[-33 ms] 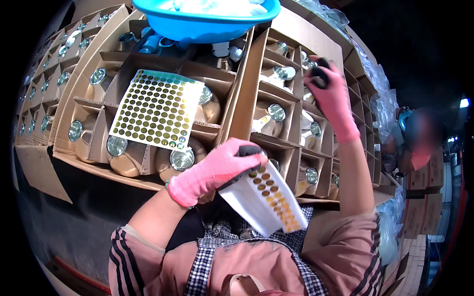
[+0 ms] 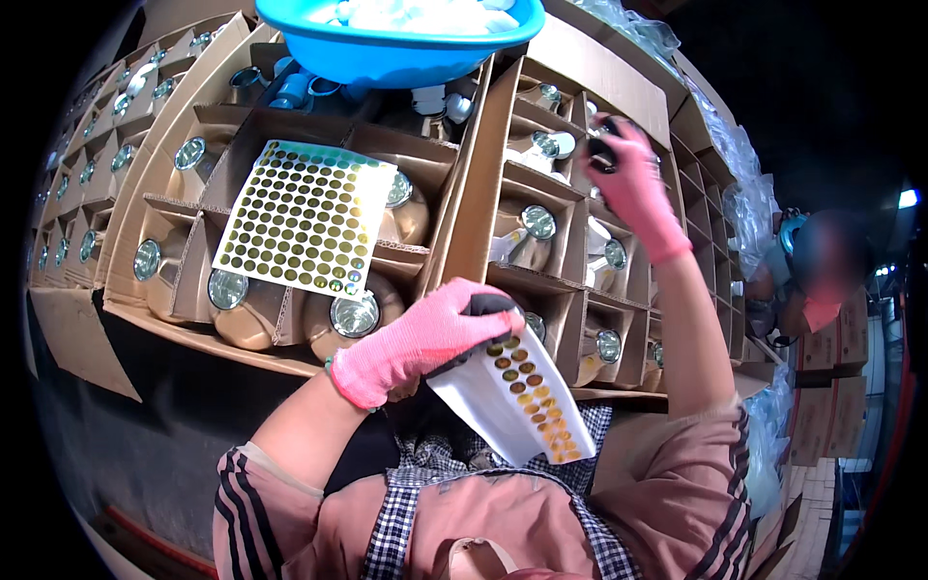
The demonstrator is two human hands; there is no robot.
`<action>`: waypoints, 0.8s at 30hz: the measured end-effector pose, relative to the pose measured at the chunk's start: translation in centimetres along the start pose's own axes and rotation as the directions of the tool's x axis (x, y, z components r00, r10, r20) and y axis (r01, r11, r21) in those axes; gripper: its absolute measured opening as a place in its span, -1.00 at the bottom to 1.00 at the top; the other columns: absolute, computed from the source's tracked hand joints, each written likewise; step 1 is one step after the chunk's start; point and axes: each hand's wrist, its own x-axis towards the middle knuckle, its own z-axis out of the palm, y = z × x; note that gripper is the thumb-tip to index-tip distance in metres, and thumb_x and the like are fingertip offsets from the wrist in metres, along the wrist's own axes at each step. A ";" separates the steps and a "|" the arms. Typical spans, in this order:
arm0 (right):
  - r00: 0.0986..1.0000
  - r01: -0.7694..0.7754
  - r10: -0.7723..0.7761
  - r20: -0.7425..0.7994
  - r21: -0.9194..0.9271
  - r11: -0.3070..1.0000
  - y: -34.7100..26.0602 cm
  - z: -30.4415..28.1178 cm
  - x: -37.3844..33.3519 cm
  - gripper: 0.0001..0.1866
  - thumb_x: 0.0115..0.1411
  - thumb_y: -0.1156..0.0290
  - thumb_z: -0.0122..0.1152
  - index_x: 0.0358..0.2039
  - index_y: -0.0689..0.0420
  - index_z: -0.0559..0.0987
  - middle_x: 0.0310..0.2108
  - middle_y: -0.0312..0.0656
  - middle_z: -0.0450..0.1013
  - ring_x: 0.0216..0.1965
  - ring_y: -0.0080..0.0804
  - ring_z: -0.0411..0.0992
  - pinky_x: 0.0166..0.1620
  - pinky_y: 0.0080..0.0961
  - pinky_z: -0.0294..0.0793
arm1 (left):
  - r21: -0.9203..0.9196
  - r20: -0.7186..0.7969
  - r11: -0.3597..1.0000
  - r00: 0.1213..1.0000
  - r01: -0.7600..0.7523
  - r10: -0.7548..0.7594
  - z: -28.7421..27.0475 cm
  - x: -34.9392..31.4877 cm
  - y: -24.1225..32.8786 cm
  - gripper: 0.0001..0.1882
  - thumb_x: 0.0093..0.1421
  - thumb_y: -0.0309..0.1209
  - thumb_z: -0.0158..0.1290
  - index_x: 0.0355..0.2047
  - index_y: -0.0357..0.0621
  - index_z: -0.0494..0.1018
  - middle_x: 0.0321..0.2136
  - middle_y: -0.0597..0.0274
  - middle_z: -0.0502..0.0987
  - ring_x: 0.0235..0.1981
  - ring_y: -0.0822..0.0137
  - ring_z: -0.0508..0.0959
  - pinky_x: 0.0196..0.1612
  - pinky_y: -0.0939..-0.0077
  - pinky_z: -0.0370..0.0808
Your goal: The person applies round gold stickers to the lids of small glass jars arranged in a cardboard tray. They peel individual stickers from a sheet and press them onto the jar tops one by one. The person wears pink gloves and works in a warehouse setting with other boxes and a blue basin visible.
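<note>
Pink-gloved, the left hand (image 2: 425, 333) I watch pinches a curled gold-dot sticker sheet (image 2: 534, 401) near the checked apron (image 2: 387, 522); the right hand (image 2: 630, 184) hovers over the divided carton (image 2: 477, 188) — its grip I can't tell.

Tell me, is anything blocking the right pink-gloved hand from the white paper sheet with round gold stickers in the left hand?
Nothing visible stands between the right hand and the sheet; the brown cardboard dividers seem lower.
</note>
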 end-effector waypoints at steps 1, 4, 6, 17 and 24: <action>0.991 0.080 -0.066 0.117 -0.123 0.989 1.8 1.3 0.3 -0.92 -0.11 0.47 0.16 -0.54 0.17 0.52 -0.12 -0.06 0.35 -0.07 -0.09 0.27 0.04 -0.27 0.21 | 0.018 0.016 1.000 1.000 0.022 -0.023 0.3 -0.1 0.2 -0.73 0.03 -0.27 0.06 -0.41 -0.28 0.49 -0.55 0.33 0.47 -0.47 0.55 0.42 -0.37 0.69 0.35; 0.976 0.216 -0.207 0.073 -0.163 0.963 4.2 5.1 1.5 -0.88 -0.09 0.38 0.14 -0.53 0.14 0.53 -0.18 -0.06 0.38 -0.14 0.01 0.29 0.02 -0.24 0.23 | 0.040 0.008 0.999 1.000 0.029 -0.029 -0.4 0.3 0.0 -0.74 0.03 -0.31 0.07 -0.40 -0.29 0.49 -0.56 0.31 0.47 -0.46 0.54 0.43 -0.35 0.69 0.36; 0.997 0.072 -0.070 0.015 -0.158 0.985 5.6 5.9 3.2 -0.87 -0.07 0.39 0.14 -0.50 0.15 0.51 -0.24 -0.06 0.40 -0.19 -0.04 0.33 -0.08 -0.30 0.31 | 0.107 -0.078 0.994 0.996 -0.026 0.034 -0.5 0.2 -0.3 -0.72 0.03 -0.30 0.06 -0.40 -0.32 0.49 -0.56 0.29 0.47 -0.47 0.53 0.43 -0.36 0.67 0.37; 0.665 -0.713 0.405 0.627 0.372 0.594 7.0 7.4 4.2 -0.90 0.03 0.47 0.05 -0.53 0.22 0.48 -0.58 -0.23 0.43 -0.60 -0.54 0.38 -0.50 -0.65 0.36 | 0.110 -0.027 0.993 0.999 -0.039 0.043 -0.9 0.1 -0.5 -0.69 0.05 -0.23 0.06 -0.36 -0.25 0.49 -0.53 0.24 0.51 -0.47 0.51 0.43 -0.37 0.61 0.36; 0.946 -0.306 0.214 0.244 0.450 0.839 9.8 9.2 5.2 -0.76 0.02 0.31 0.16 -0.35 0.19 0.47 -0.42 -0.15 0.46 -0.40 -0.41 0.41 -0.31 -0.49 0.38 | 0.097 -0.058 0.995 0.998 -0.025 0.030 -0.6 0.5 -0.3 -0.72 0.03 -0.29 0.07 -0.37 -0.30 0.49 -0.53 0.25 0.51 -0.46 0.50 0.45 -0.34 0.64 0.38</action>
